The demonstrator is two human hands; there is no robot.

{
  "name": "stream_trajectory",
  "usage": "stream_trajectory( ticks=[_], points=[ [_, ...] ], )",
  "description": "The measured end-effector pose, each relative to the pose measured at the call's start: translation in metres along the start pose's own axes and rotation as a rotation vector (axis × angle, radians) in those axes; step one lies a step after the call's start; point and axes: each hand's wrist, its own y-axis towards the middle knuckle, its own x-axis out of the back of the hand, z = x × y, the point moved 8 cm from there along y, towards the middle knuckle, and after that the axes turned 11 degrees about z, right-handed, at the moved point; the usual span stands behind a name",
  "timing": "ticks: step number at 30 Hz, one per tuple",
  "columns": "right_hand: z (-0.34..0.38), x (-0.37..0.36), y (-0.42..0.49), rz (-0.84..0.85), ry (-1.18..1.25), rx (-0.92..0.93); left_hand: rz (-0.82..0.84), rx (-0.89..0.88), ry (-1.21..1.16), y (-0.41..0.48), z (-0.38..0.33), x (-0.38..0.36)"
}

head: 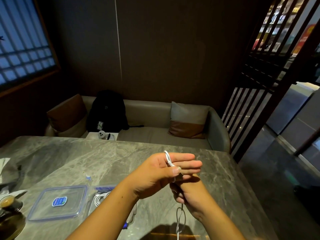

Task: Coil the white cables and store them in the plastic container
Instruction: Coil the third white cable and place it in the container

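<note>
The white cable (168,158) is looking light, thin and floppy, so I'd be taking it near the plug and keeping it taut. It is looping over the straight fingers (183,157) of the left hand (162,172), whose thumb is pinning it there. The right hand (188,194) below is curling round the slack, which is dangling above the table (103,158), right of the container (103,188).

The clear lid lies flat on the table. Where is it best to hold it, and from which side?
I would take the lid by its near long edge, coming from your side, thumb on top, fingertips under the rim. It lies flat on the table, so nothing stands up to grasp from above, and its right edge sits close to the container.
</note>
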Motion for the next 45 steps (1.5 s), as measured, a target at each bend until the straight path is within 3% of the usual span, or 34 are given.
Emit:
stream_trajectory(
  ticks=[6, 13, 21, 45],
  points=[
    [-0.012, -0.009, -0.007, 0.011, 0.002, -0.013, -0.109, -0.048, -0.001, -0.002, -0.011, 0.023],
    [0.021, -0.018, -0.033, 0.033, -0.27, 0.053, -0.206, -0.005, -0.063, -0.006, 0.005, 0.044],
    [0.059, 0.016, -0.05, -0.079, -0.362, 0.239, -0.159, 0.127, -0.071, -0.009, 0.019, 0.042],
    [0.115, 0.042, -0.043, -0.181, -0.693, 0.399, 0.154, 0.359, -0.024, -0.001, 0.037, -0.022]
  ],
)
